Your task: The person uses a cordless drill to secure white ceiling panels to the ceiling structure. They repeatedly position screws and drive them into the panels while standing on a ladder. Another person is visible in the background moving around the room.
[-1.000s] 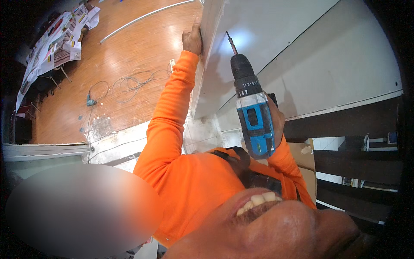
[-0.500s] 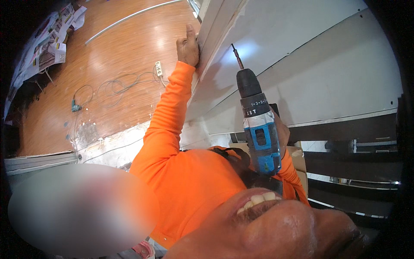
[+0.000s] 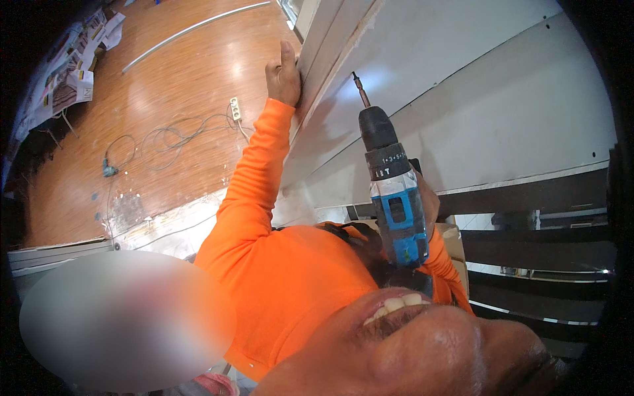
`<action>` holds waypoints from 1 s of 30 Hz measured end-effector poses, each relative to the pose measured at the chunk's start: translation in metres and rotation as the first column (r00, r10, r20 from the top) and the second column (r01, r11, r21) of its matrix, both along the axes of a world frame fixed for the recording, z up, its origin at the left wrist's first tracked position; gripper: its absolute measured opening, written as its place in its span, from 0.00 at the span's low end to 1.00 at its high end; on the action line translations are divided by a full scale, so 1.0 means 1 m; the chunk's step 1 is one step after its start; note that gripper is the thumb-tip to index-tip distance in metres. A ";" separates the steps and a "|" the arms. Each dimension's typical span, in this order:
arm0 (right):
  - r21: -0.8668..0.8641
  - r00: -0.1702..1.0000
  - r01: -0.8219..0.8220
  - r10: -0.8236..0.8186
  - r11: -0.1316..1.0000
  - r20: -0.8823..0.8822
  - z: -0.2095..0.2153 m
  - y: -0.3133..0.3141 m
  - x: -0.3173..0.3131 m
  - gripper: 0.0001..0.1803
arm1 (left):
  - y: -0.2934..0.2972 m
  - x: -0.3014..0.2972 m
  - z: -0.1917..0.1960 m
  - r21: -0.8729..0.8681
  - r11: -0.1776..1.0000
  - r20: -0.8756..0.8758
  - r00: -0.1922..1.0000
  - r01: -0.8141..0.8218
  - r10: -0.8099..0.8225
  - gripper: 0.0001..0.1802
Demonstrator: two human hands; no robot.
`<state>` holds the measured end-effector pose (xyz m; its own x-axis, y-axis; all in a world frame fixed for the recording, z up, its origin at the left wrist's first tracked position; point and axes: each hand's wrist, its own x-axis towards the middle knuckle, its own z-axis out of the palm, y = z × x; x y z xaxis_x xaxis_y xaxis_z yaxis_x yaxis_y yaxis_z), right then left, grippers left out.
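My right hand [image 3: 428,200] is closed round the handle of a blue and black cordless drill [image 3: 397,204], whose body hides most of the fingers. The drill points up and away, with a long driver bit [image 3: 360,89] in its chuck. Its tip is at the pale wall panel [image 3: 436,125], in a patch of light; whether it touches a screw is too small to tell. Farther left, my left hand [image 3: 282,80] holds the panel's long edge [image 3: 330,59], thumb stretched upward. The other fingers are partly hidden at that edge.
On the wooden floor [image 3: 191,72] lie a white power strip [image 3: 236,109], a loose cable [image 3: 175,138], a teal power tool [image 3: 109,167] and a long pale strip [image 3: 191,33]. A sheet-covered table [image 3: 72,86] stands far left. Dark slats [image 3: 528,244] run below the panel.
The view has shifted slightly, moving the floor items a little left and down. Both hands keep their places, and the bit stays at nearly the same panel spot.
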<state>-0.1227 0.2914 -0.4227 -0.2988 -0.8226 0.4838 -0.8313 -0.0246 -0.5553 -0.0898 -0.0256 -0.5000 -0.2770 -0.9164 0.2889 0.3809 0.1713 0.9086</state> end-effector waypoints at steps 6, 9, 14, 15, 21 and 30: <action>-0.080 0.989 -0.095 0.084 0.992 -0.121 0.005 -0.012 -0.002 0.34 | -0.004 0.015 0.001 -0.046 0.998 0.014 0.999 -0.047 0.048 0.38; 0.054 0.995 0.060 -0.055 0.997 -0.087 0.022 0.000 0.009 0.35 | 0.008 -0.006 0.007 0.042 0.998 -0.036 0.998 0.051 -0.050 0.38; -0.018 0.981 -0.025 0.021 1.000 -0.193 0.003 -0.010 -0.009 0.38 | 0.001 0.010 0.006 -0.028 0.999 0.015 0.999 -0.046 0.046 0.38; -0.013 0.979 -0.036 0.033 0.999 -0.202 -0.001 -0.012 -0.012 0.38 | -0.001 0.014 0.004 -0.030 0.997 0.031 0.997 -0.068 0.069 0.38; -0.018 0.981 -0.057 0.052 0.998 -0.187 0.006 -0.011 -0.006 0.40 | -0.001 0.001 -0.004 0.007 1.000 -0.041 0.999 -0.011 0.011 0.40; 0.015 0.985 -0.013 0.015 1.000 -0.169 0.007 -0.017 -0.004 0.39 | 0.002 0.009 0.005 -0.001 1.000 0.013 1.000 0.014 -0.014 0.40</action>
<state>-0.1270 0.2748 -0.4157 -0.2019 -0.8329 0.5153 -0.9128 -0.0307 -0.4071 -0.0808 -0.0241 -0.4947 -0.2936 -0.9122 0.2858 0.3710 0.1668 0.9135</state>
